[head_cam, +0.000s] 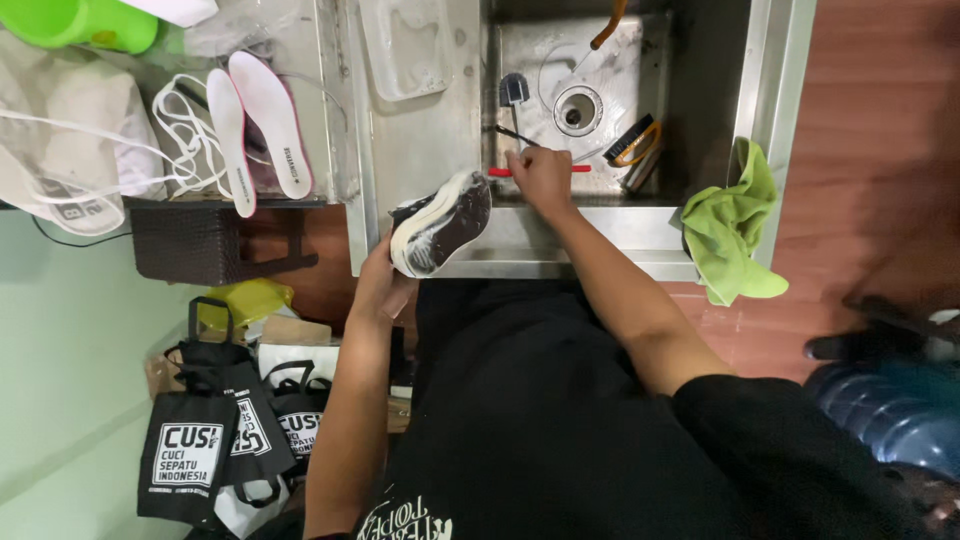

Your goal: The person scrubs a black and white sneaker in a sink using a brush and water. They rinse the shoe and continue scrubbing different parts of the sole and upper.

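Observation:
My left hand (pixel 381 288) holds a dark shoe (pixel 441 222) with a white sole by its heel end, sole turned up, over the front edge of a steel sink (pixel 600 252). My right hand (pixel 540 178) reaches into the basin and closes on a thin red-handled brush (pixel 580 169) that lies along the near wall. A slim black brush (pixel 515 133) lies just beyond the fingers.
In the basin are a drain (pixel 578 108), a black-and-orange scrub brush (pixel 632 141) and a small dark brush (pixel 513 90). A green cloth (pixel 735 225) hangs on the sink's right corner. Two white insoles (pixel 262 125) and laces (pixel 185 140) lie to the left above a black basket (pixel 200 242). Black bags (pixel 200 445) stand on the floor.

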